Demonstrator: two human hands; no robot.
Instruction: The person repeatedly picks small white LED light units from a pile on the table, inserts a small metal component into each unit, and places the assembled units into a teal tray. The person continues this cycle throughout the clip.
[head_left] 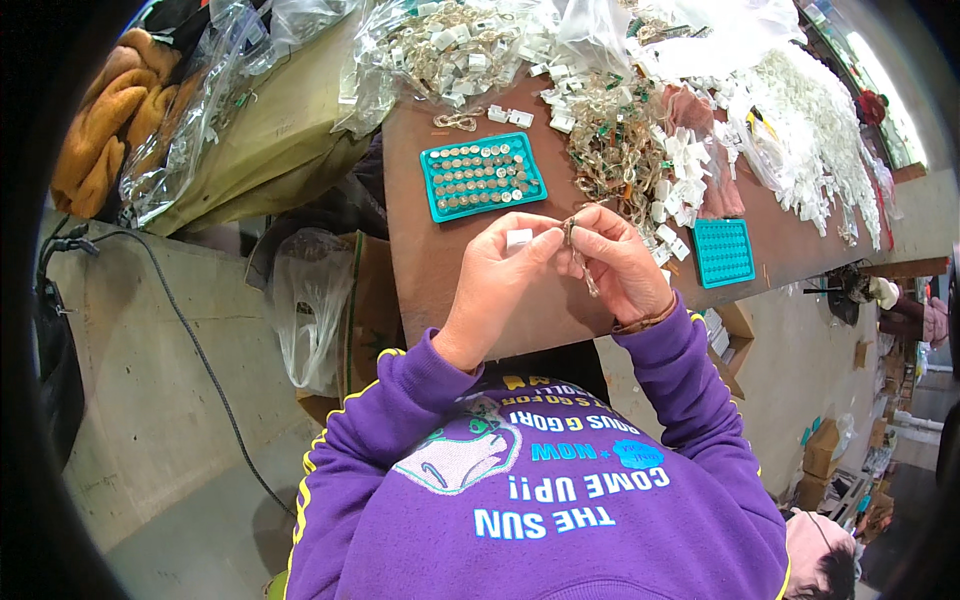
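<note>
Both my hands meet over the near edge of the brown table point(425, 270). Tucked in the fingers of my left hand point(490, 275) is a small white plastic box point(518, 239); its thumb and fingertip also pinch toward the right hand. My right hand point(622, 262) closes its thumb and fingers on a small bundle of thin wire point(577, 258), whose loose end dangles below. Just beyond the left hand lies a teal tray point(437, 203) holding rows of round, coin-like metal discs.
Wire bundles with white boxes point(610, 130) heap up beyond my hands. A second teal tray point(723, 253) lies at right, near a large white pile point(800, 140). Clear plastic bags point(375, 60) stand far left. A cardboard box point(735, 335) sits below the table.
</note>
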